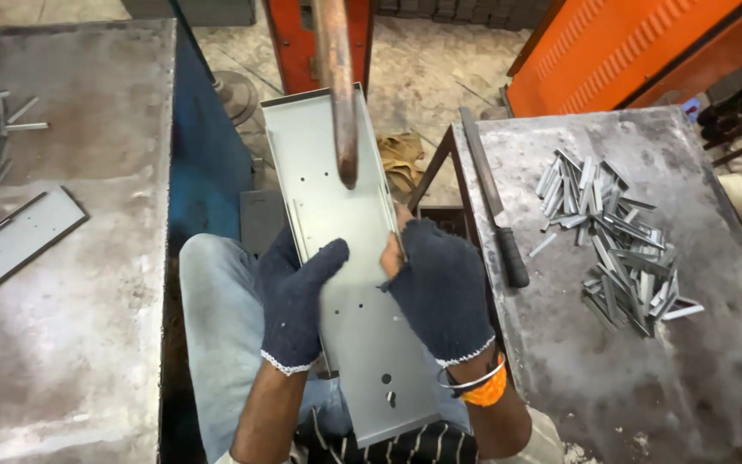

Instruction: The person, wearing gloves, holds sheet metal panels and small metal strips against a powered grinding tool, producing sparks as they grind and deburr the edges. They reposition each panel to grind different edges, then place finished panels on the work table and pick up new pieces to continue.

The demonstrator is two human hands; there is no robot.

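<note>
Both my gloved hands, left hand [295, 296] and right hand [440, 288], have fingers closed on the grey sheet-metal tray [337, 215]; its thin flanges might slip sideways beneath the rusty press arm [338, 94] just beyond my fingers.

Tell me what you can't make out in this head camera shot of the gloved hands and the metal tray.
- Tray, head view: its near end is cut off by the striped shirt and the middle of both side edges is covered by the left hand and right hand.
- Rusty bar: its top runs off the upper edge.
- Metal clips: too small and heaped to count.
- Flat plate on the left table: cut off by the left edge.
</note>
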